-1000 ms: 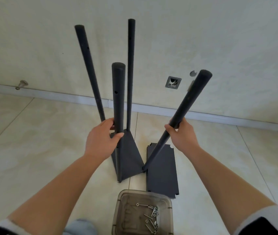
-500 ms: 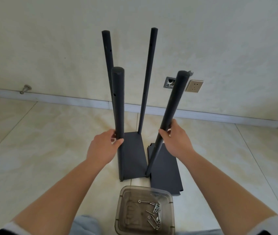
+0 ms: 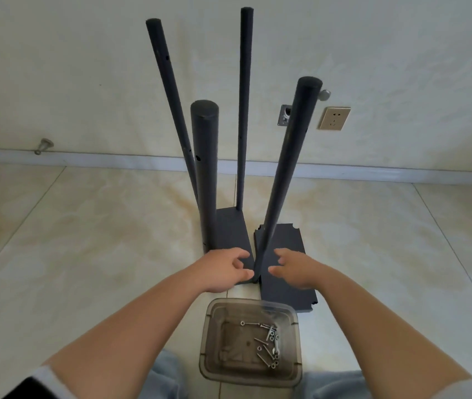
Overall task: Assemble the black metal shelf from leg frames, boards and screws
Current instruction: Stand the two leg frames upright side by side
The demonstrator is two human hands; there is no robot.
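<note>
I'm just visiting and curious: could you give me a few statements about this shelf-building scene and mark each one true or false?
1. Four black poles stand upright from the floor. True.
2. The screws lie scattered on the floor tiles. False: they sit in a clear plastic tub.
3. The right hand grips a pole near its top. False: both hands are low, near the foot of the nearest right pole.
4. A spare black board lies flat on the floor. True.
5. A wall socket sits on the wall behind. True.
</note>
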